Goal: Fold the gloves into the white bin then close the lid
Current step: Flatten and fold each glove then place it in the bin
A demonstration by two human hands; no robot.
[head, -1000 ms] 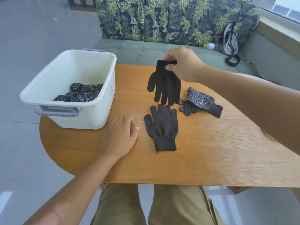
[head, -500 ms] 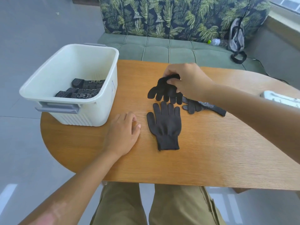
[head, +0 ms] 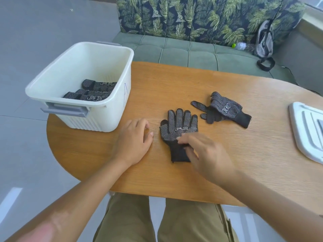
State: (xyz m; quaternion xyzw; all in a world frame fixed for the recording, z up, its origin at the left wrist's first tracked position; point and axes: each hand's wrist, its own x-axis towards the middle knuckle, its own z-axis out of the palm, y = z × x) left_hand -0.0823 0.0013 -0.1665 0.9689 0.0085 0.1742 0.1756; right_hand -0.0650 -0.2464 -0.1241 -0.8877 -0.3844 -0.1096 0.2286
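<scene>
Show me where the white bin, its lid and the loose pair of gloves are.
white bin (head: 111, 117): head view, front right wall.
lid (head: 305, 131): head view, flat top near its left edge.
loose pair of gloves (head: 225, 108): head view, dotted palm of upper glove.

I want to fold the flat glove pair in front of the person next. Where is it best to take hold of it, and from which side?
Probably at the plain cuff, coming from the near edge of the table. The glove pair lies flat with fingers pointing away and the cuff nearest the person. The right hand is already over the cuff, so it could lift that end and fold it toward the fingertips.
</scene>
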